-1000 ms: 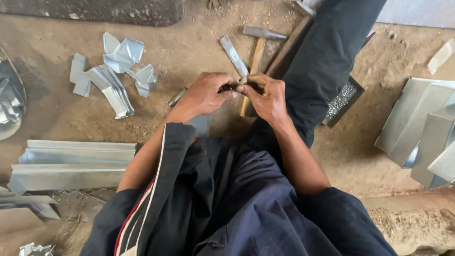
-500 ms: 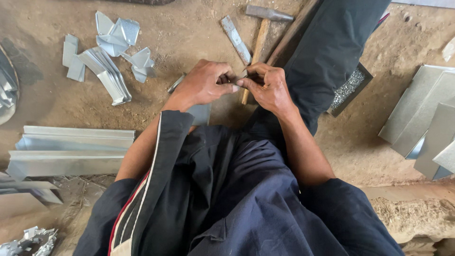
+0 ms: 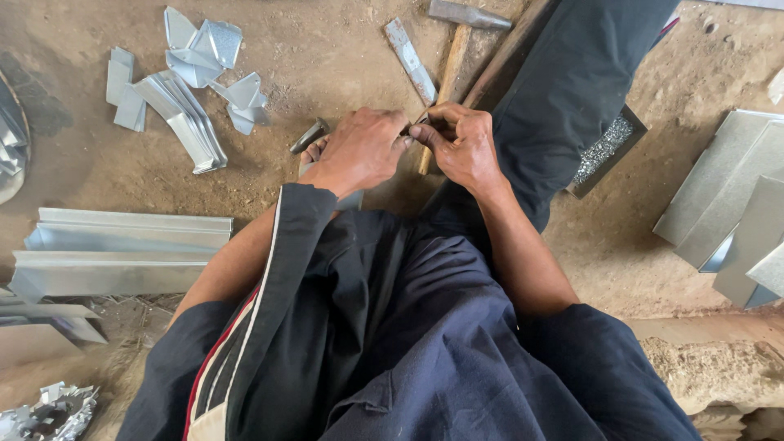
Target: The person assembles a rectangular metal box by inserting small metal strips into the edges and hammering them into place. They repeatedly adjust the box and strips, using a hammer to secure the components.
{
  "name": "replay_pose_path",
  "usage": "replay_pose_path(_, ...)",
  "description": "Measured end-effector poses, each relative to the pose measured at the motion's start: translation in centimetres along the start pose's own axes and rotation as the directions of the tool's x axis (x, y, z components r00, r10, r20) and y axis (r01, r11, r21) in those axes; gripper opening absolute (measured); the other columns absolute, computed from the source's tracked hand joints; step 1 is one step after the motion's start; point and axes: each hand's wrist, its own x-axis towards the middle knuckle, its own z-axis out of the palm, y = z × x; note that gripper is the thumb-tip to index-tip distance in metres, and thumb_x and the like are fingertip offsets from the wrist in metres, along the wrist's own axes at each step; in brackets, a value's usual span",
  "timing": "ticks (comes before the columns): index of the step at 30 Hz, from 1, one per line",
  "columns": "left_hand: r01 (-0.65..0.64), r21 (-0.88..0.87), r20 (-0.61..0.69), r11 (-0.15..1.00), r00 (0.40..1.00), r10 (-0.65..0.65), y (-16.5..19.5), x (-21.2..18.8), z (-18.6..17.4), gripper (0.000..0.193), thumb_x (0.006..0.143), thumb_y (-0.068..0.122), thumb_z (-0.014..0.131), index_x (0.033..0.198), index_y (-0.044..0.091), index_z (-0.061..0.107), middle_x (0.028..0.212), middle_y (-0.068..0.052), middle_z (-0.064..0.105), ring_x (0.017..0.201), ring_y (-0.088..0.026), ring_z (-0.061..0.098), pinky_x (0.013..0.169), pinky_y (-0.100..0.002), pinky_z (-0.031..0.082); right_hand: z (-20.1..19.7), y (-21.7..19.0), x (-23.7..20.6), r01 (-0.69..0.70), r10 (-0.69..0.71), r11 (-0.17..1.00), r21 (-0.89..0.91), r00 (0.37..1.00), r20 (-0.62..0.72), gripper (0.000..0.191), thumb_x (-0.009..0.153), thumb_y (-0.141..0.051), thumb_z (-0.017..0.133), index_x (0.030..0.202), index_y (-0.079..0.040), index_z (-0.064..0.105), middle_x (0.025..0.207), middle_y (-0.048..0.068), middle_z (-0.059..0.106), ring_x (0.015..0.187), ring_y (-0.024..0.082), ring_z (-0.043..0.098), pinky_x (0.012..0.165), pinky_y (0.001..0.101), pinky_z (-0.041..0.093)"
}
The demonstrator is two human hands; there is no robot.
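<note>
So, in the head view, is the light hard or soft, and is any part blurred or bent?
Head view: soft, even light with only faint shadows; the metal strips show mild glare. The left hand and right hand are sharp. Wide-angle distortion bends the edges. What the fingers pinch is too hidden to tell.

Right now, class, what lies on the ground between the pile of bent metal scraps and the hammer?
In the head view, a flat metal strip lies between the scraps and the hammer, on bare dirt.
</note>
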Motion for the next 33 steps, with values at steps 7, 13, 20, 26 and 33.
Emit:
replay_pose_path(7,-0.145,-0.023,-0.084,0.989,0.986,0.143,-0.4,0.3,-1.0,0.027,0.094,0.026,0.070,0.096,-0.001,0.066,0.090,-0.021,0.072,0.086,-0.042,0.068,0.075,-0.053,0.052,0.0,0.7,0.0,-0.076,0.075,0.997,-0.032,0.997,-0.029,0.021,0.090,-0.006,0.084,0.101,0.008,0.073,0.087,0.008,0.073,0.075,0.007,0.065,0.063,0.0247,0.054)
replay_pose_path(13,0.210,-0.462,0.245,0.862,0.964,-0.103,-1.8,0.8,-1.8,0.034,0.091,0.031,0.075,0.101,0.000,0.071,0.083,-0.015,0.074,0.071,-0.021,0.073,0.067,-0.036,0.057,-0.6,1.6,0.3,-0.115,0.104,0.979,0.170,0.992,0.074,0.020,0.096,-0.011,0.080,0.098,0.006,0.070,0.087,0.005,0.070,0.080,0.005,0.068,0.069,0.0239,0.056)
replay_pose_path(20,0.009,-0.409,0.113,0.912,0.993,0.041,-3.8,1.0,-1.5,0.029,0.087,0.025,0.079,0.106,0.003,0.074,0.089,-0.011,0.076,0.079,-0.019,0.075,0.073,-0.034,0.058,-1.9,1.2,0.5,0.095,-0.070,0.981,-0.169,0.987,0.148,0.031,0.090,-0.019,0.083,0.101,0.006,0.069,0.078,0.014,0.064,0.065,0.012,0.060,0.058,0.0305,0.048)
replay_pose_path(26,0.048,-0.372,0.102,0.927,0.995,-0.011,-2.4,2.4,-1.9,0.030,0.085,0.026,0.079,0.105,0.004,0.075,0.087,-0.013,0.077,0.077,-0.019,0.073,0.072,-0.035,0.058,-1.8,0.8,1.2,0.011,-0.007,0.994,-0.111,1.000,0.030,0.029,0.088,-0.020,0.082,0.103,0.003,0.072,0.085,0.011,0.068,0.068,0.008,0.058,0.060,0.0289,0.049)
replay_pose_path(33,0.166,-0.373,0.182,0.913,0.978,-0.103,0.7,4.7,-4.4,0.035,0.082,0.027,0.078,0.109,0.005,0.075,0.089,-0.011,0.079,0.076,-0.019,0.075,0.070,-0.034,0.059,-3.2,0.8,1.9,-0.120,0.115,0.958,0.260,0.993,0.033,0.026,0.090,-0.010,0.080,0.112,0.001,0.072,0.096,0.003,0.073,0.085,0.005,0.064,0.074,0.0236,0.056)
